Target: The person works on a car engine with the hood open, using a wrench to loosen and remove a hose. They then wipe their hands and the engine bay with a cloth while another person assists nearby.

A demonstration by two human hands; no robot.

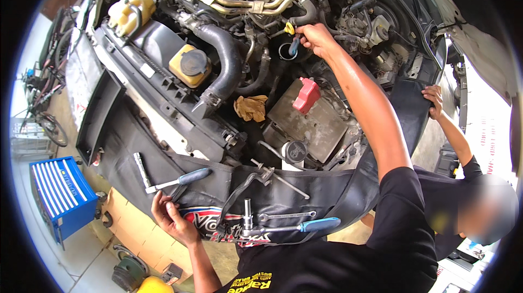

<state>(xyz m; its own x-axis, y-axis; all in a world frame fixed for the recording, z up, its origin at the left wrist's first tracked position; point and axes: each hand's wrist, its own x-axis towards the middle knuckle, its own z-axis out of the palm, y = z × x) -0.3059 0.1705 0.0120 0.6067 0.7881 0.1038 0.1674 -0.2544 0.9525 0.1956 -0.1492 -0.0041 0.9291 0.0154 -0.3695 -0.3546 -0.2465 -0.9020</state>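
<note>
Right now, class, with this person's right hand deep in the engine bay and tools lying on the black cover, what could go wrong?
1. The right hand holds a blue-handled tool over an open round port; dropped, it might fall inside.
2. The ratchet and the wrench lie loose on the sloping fender cover and could slide off.
3. The rag sits among the hoses and could be forgotten there.

A black fender cover (305, 195) drapes over the car's front edge, carrying loose tools. Just above the left hand (173, 218) lie a socket wrench (143, 170) and a blue-handled screwdriver (182, 179). Right of that hand rest a ratchet (248, 218), a spanner (286, 215) and a blue-handled tool (305, 226).
</note>
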